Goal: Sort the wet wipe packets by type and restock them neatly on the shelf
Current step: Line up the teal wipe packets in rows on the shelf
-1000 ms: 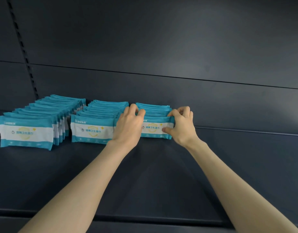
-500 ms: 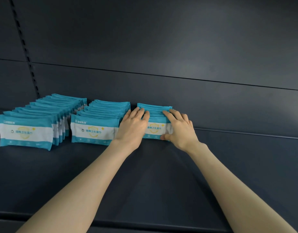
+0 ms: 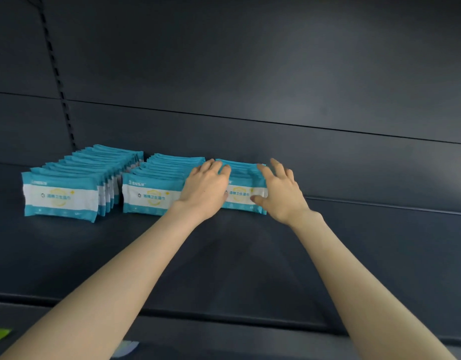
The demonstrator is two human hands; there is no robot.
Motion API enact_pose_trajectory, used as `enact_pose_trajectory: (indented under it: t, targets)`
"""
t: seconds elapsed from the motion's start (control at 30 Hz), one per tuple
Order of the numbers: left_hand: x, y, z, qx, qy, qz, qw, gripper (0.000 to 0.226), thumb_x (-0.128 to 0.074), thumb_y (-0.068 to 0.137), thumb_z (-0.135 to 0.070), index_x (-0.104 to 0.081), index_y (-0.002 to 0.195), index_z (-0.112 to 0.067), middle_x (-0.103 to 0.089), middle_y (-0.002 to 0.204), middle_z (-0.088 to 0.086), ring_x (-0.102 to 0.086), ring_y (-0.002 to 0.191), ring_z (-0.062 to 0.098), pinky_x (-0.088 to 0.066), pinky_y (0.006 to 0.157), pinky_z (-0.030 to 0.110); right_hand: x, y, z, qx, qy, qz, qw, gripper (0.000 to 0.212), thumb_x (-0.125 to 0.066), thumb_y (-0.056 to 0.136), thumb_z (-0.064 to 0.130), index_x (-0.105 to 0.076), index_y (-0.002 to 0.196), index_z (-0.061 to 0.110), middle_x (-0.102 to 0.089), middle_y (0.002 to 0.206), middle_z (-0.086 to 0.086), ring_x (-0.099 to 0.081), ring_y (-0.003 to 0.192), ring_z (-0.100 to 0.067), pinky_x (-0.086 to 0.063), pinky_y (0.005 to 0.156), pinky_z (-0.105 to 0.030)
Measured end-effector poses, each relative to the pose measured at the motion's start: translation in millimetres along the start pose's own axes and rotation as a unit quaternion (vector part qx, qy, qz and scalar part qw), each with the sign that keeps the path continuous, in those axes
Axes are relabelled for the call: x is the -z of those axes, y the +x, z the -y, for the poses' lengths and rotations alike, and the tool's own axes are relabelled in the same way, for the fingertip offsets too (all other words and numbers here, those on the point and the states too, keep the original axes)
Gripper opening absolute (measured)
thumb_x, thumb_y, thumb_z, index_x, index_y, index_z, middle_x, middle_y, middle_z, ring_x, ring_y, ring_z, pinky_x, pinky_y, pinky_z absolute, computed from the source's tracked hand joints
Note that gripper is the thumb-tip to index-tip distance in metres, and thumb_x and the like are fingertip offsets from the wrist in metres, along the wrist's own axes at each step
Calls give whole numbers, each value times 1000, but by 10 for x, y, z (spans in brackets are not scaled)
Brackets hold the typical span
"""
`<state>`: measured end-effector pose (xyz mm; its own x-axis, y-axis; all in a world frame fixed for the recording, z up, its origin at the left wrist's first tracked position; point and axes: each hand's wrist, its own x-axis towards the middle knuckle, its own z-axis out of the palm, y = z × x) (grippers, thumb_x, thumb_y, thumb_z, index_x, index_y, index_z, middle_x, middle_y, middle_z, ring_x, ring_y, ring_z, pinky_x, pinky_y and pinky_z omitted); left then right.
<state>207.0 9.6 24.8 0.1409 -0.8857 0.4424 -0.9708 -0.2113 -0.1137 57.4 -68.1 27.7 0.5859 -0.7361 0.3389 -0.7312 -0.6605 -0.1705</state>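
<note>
Now the third row [image 3: 239,196] has been released at the shelf's [image 3: 224,268] back edge.
Left hand [image 3: 206,188] and right hand [image 3: 281,196] are opened straight; nothing is gripped.

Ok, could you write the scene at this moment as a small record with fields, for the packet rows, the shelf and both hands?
shelf: dark, packets stand towards its back left
left row: teal-and-white packets, upright, front label facing out
middle row: same packets, beside the left row
right row: same packets, between the two hands
left grip: open hand, fingers on top of the right row's left end
right grip: open hand, fingers spread, thumb at the front packet's right end
</note>
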Motion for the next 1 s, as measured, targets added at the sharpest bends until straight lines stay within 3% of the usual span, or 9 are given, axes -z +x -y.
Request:
enact_pose_trajectory:
  t: [0.13,0.2,0.33,0.5,0.63,0.73,0.8,0.9,1.0]
  targets:
    - [477,-399,15,3,-83,-62,995,38,-49,96,-31,-48,130,-14,-55,124,4,-52,113,26,-42,84,37,304,-387,254,9,35,-79,996,48,-55,94,30,-43,138,15,-31,149,-3,-34,130,-26,-39,97,-39]
    - [623,-685,8,-2,-126,-90,988,34,-50,96,-32,-52,126,-16,-61,116,2,-58,103,26,-45,79,35,396,-660,383,10,63,-122,990,38,-55,95,29,-52,130,14,-43,138,-1,-46,118,-25,-44,89,-38]
    - [706,-1374,-23,-16,-230,-132,964,22,-58,92,-30,-63,109,-17,-68,93,-3,-64,84,22,-52,71,40,383,-1302,619,14,120,-190,974,27,-56,94,28,-62,115,12,-59,114,-1,-58,99,-24,-49,80,-40]
    - [517,-2352,-119,-15,-265,-154,952,23,-54,87,-34,-67,94,-16,-66,72,-7,-63,61,18,-54,56,36,-8,-2198,796,31,186,-201,961,24,-54,89,26,-68,98,8,-66,96,-2,-65,86,-24,-54,69,-42]
    - [40,-3155,-292,26,-288,-75,954,14,-62,85,-27,-67,90,-15,-66,69,-6,-62,58,16,-51,50,31,-613,-2890,782,-8,232,-141,962,22,-56,89,25,-69,94,9,-67,93,-2,-64,76,-21,-53,63,-38]
    - [-493,-3745,-483,105,-303,35,947,16,-58,85,-30,-67,90,-17,-68,70,-5,-64,63,22,-53,55,37,-1215,-3372,746,-56,263,-57,961,15,-60,89,19,-69,95,8,-66,93,-3,-65,79,-22,-54,64,-39]
    - [-860,-4109,-611,157,-314,102,931,18,-57,86,-34,-66,92,-19,-71,76,-2,-66,70,28,-53,60,39,-1640,-3658,741,-85,272,-2,958,12,-61,88,16,-69,93,8,-67,94,-5,-66,81,-22,-54,67,-39]
    - [-1383,-4626,-778,222,-319,197,900,15,-60,91,-29,-66,101,-19,-72,91,1,-67,82,25,-51,63,33,-2259,-4044,742,-134,274,89,948,14,-60,91,16,-69,99,9,-67,100,-6,-65,86,-23,-54,74,-40]
    - [-1956,-5106,-845,271,-320,256,871,18,-61,90,-23,-66,105,-17,-72,92,1,-66,79,22,-47,63,29,-2899,-4344,722,-176,270,159,933,14,-59,92,16,-69,99,9,-67,101,-6,-65,87,-21,-52,75,-37]
